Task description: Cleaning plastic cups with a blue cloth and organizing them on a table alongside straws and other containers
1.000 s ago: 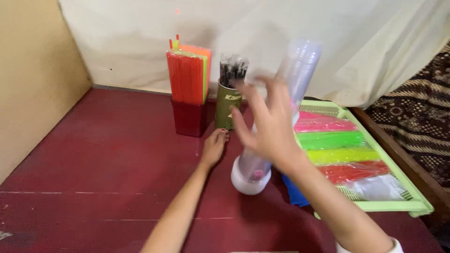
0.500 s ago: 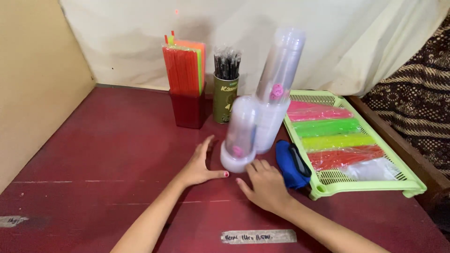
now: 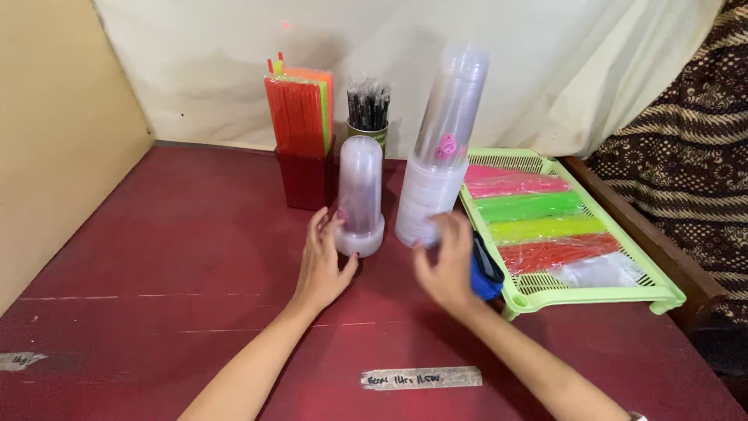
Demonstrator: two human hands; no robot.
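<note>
Two stacks of clear plastic cups stand upside down on the dark red table point(image 3: 156, 257). The short stack point(image 3: 360, 195) is upright; my left hand point(image 3: 323, 265) rests flat on the table with its fingers against the stack's base. The tall stack point(image 3: 440, 148) leans to the right, and my right hand point(image 3: 448, 269), blurred, is just below its base with fingers apart, holding nothing. A blue object point(image 3: 487, 273) lies under the right hand's far side.
A red holder of orange and green straws point(image 3: 300, 140) and a cup of black straws point(image 3: 368, 109) stand behind the stacks. A green tray point(image 3: 592, 292) with packs of coloured straws sits right. White cloth hangs behind; a tan wall is left.
The short cup stack now stands upright and apart from the tall stack. My right hand has moved up toward the tall stack's base; my left hand stays by the short stack.
</note>
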